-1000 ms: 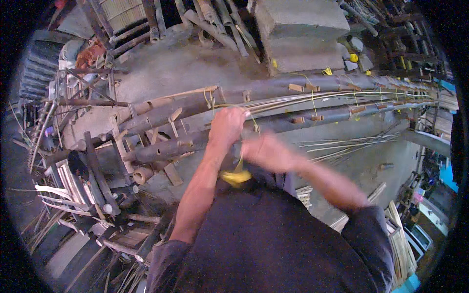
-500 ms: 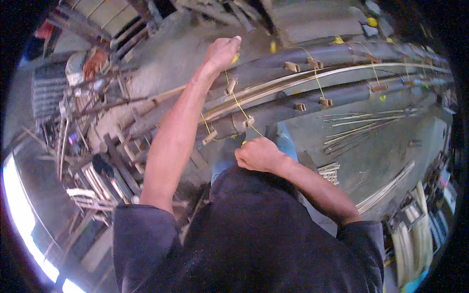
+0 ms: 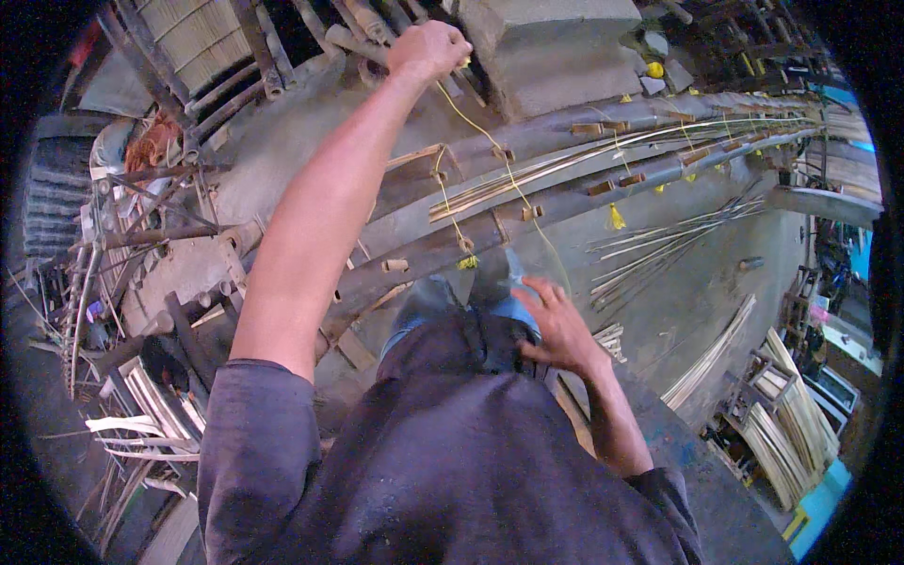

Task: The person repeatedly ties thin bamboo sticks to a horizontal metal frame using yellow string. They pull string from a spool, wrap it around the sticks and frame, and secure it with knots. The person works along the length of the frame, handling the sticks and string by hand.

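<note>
your left hand [image 3: 428,52] is up at the far side, arm almost straight, fingers curled in tight & pinching the yellow cord [image 3: 460,111]; a bit of yellow shows by the fingertips. from there the cord runs slack to the far peg [image 3: 504,153] on the far pole [image 3: 546,135], crosses over the bundle of thin strips [image 3: 527,179] lying b/w the poles, & gets to the near peg [image 3: 534,213] on the near pole [image 3: 567,198]. past that peg it bows out as a thin loop twd you.

your right hand [image 3: 557,328] is low, in front of your right hip, fingers loosely spread, nothing gripped afaict. the loop passes nr its fingertips; it's too fine there to tell if they touch.

a second cord spans the poles to your left, w/ a yellow clump [image 3: 468,263] under its near end. a yellow tassel [image 3: 617,217] hangs off the near pole, to your right. more cord ties go on down the poles that way. loose sticks [image 3: 650,247] lie fanned on the floor, rt of the near pole. a big concrete block [image 3: 556,66] sits beyond the far pole.
</note>
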`<action>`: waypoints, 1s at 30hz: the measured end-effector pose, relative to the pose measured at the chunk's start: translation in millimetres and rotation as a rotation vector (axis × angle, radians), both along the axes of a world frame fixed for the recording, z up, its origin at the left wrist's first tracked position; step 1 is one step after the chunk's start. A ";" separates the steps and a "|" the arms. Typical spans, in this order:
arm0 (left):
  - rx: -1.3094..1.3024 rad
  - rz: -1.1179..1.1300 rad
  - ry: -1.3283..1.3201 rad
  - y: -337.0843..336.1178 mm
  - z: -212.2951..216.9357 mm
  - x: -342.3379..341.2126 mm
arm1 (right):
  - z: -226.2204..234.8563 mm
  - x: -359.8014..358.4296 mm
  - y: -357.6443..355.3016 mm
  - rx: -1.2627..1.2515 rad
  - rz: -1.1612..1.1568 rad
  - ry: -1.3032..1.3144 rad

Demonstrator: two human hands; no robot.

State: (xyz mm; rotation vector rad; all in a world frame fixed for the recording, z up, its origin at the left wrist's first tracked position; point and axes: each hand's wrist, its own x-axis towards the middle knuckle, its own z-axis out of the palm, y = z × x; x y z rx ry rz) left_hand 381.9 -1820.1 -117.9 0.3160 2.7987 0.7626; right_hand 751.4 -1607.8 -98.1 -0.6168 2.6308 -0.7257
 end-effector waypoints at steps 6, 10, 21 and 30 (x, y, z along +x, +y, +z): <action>0.073 -0.100 0.279 -7.5 15.6 65.0 | -72.2 -27.6 -82.4 -0.499 -0.658 -0.724; 0.001 -0.090 -0.014 -42.6 44.6 178.2 | -54.7 -21.1 -63.2 -0.521 -0.396 -0.266; 0.028 0.063 0.003 -32.6 5.7 251.3 | 88.8 -246.0 -136.6 0.183 0.170 0.314; 0.064 0.090 0.010 -33.6 3.7 251.9 | 13.9 -264.5 -148.1 0.181 -0.741 0.179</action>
